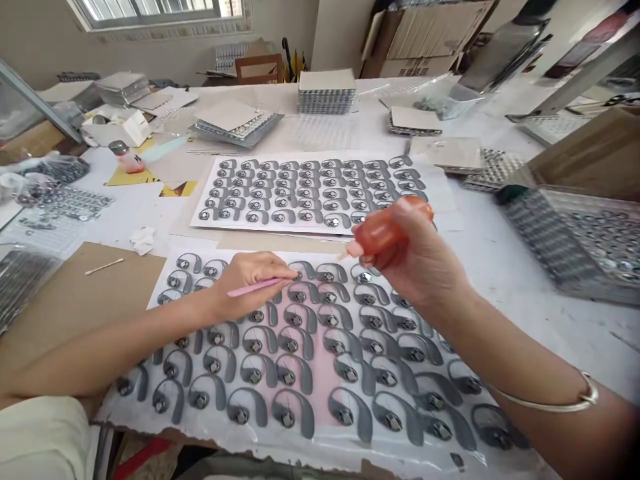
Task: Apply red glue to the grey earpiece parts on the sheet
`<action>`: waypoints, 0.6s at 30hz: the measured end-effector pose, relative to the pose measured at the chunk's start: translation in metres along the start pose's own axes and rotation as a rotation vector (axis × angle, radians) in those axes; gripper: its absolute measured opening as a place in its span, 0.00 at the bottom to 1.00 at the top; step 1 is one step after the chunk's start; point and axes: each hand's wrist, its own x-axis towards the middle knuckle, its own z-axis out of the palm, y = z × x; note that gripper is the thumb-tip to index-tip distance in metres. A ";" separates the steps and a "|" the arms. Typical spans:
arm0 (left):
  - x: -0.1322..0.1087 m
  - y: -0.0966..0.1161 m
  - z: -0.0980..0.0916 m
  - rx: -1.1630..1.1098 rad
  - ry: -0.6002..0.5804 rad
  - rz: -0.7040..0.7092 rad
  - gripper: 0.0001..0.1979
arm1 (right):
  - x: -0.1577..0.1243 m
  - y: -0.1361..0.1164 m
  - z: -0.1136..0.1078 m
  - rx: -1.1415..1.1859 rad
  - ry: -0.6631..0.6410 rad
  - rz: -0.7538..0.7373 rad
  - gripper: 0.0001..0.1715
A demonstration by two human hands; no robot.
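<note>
My left hand (255, 277) is closed around slim pink tweezers (255, 287), their tip hidden at the fingertips. It rests over a large white sheet (327, 393) carrying rows of grey hook-shaped pieces (305, 407), each with a shiny round stud. My right hand (425, 267) grips an orange-red squeeze bottle (383, 230), tilted so its pale nozzle (353, 251) points down and left. The nozzle is above the sheet's far edge, apart from the pieces. A silver bangle (555, 405) circles the right wrist.
A second sheet with similar pieces (305, 190) lies behind the first. At left are a cotton swab (104, 267) on brown cardboard (65, 313), crumpled tissue (143, 240) and a small capped bottle (126, 157). Stud-filled trays (575, 233) stand at right; stacked sheets (327, 92) stand behind.
</note>
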 end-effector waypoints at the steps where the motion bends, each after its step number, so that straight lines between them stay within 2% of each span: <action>1: -0.002 -0.003 0.000 0.039 -0.018 0.022 0.09 | 0.003 0.006 0.005 -0.039 -0.024 -0.019 0.27; 4: -0.007 -0.011 0.002 0.160 -0.048 0.088 0.08 | 0.005 0.020 0.016 -0.152 -0.046 -0.091 0.22; 8: -0.013 -0.016 0.006 0.298 -0.018 0.320 0.04 | 0.004 0.028 0.023 -0.201 0.023 -0.115 0.18; 11: -0.016 -0.016 0.009 0.423 -0.021 0.422 0.05 | 0.001 0.032 0.028 -0.280 0.074 -0.172 0.16; 15: -0.016 -0.016 0.015 0.579 0.006 0.476 0.07 | -0.006 0.039 0.034 -0.427 0.078 -0.382 0.14; 18: -0.016 -0.018 0.019 0.614 0.016 0.490 0.09 | -0.011 0.046 0.035 -0.559 0.052 -0.543 0.11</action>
